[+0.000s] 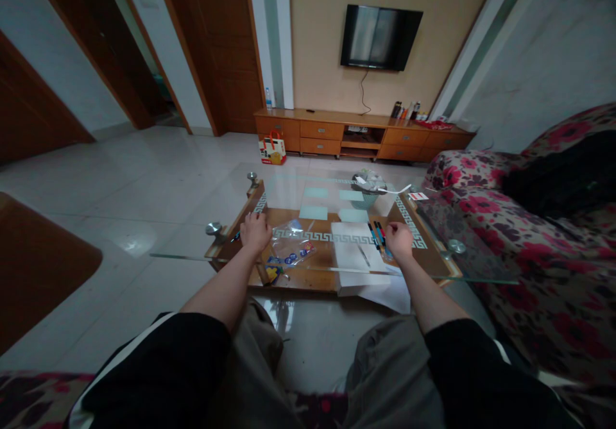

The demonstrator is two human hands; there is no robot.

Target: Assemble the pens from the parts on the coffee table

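Observation:
I sit facing a glass-topped coffee table [192, 256] with a wooden frame. My left hand [255, 232] rests on the glass as a loose fist, beside a clear plastic bag [291, 249] holding small blue and coloured items; a blue pen tip shows just left of it. My right hand [399, 240] lies curled on the glass at the right. It sits next to several markers [378, 233] and a white sheet of paper [357, 252] with a pen on it. Whether either hand grips anything is hidden by the fingers.
A bowl of wrapped items [367, 184] stands at the table's far side. A floral sofa [539, 249] runs along the right. Beyond are a wooden TV cabinet [360, 135], a wall TV [380, 36] and a gift bag [272, 149] on the tiled floor.

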